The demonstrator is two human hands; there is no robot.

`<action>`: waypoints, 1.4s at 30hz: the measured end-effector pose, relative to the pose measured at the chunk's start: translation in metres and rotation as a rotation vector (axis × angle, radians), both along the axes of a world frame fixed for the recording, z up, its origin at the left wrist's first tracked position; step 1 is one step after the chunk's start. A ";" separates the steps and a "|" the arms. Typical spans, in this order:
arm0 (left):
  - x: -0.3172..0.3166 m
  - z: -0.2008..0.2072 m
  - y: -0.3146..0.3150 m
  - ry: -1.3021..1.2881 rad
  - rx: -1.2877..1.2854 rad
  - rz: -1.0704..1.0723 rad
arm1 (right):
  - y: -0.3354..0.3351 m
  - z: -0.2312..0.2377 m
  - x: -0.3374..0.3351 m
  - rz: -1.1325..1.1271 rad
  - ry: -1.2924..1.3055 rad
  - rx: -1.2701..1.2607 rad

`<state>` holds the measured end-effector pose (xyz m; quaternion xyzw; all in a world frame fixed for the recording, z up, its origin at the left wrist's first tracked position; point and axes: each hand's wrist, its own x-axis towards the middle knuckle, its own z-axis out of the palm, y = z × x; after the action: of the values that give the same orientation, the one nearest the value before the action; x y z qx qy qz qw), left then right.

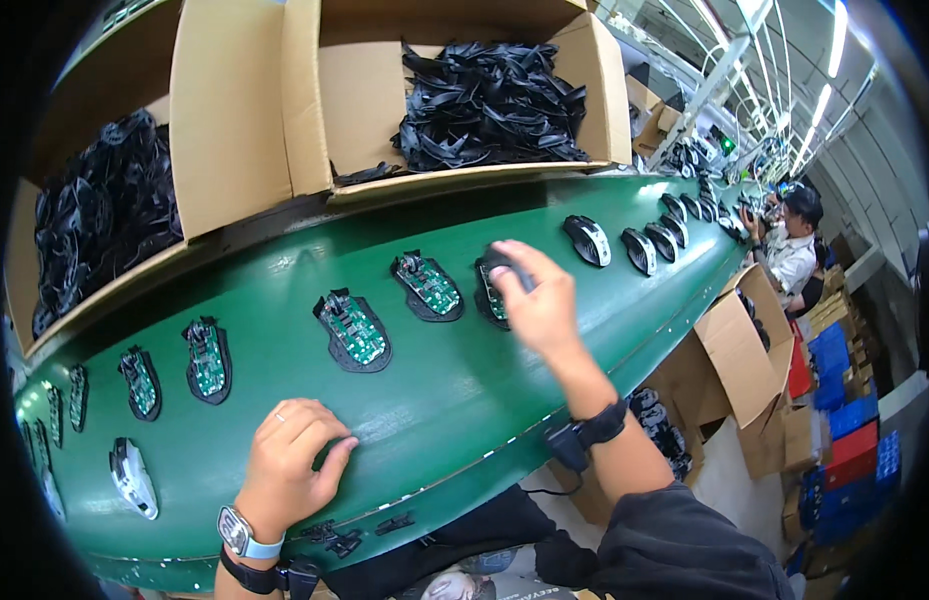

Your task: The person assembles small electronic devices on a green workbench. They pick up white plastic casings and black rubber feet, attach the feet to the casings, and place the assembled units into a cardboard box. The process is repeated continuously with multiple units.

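My right hand (544,305) is closed on a dark plastic piece (508,264), held over a mouse base with a green circuit board (491,297). The hand hides part of that base, and I cannot tell whether the piece touches it. My left hand (296,455) lies on the green belt, fingers loosely curled and thumb apart, with nothing visible in it. The nearest mouse base to it, with its board exposed (354,332), lies just beyond. Another such base (428,287) sits between that one and my right hand.
More open mouse bases (207,362) line the green conveyor belt (454,385) leftward. Covered mice (588,241) stand farther right. Cardboard boxes of black plastic parts (489,105) border the far side. Small black pieces (332,538) lie at the near edge. A co-worker (789,240) is far right.
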<state>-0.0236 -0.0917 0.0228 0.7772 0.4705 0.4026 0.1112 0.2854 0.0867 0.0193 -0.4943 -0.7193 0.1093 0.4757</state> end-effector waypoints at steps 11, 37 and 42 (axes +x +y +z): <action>-0.012 -0.003 0.005 -0.044 -0.033 0.040 | 0.028 -0.053 -0.003 -0.170 -0.466 -0.044; 0.069 -0.431 -0.539 -0.681 -1.161 1.499 | 0.210 -0.060 0.186 0.086 -0.891 -0.096; 0.042 -0.509 -0.575 -0.674 -1.216 1.495 | 0.199 -0.060 0.177 -0.105 -0.908 -0.174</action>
<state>0.0186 -0.6668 -0.4864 -0.0574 0.9044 0.2595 0.3339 0.4622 0.2861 -0.0405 -0.5659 -0.8170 -0.0825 0.0745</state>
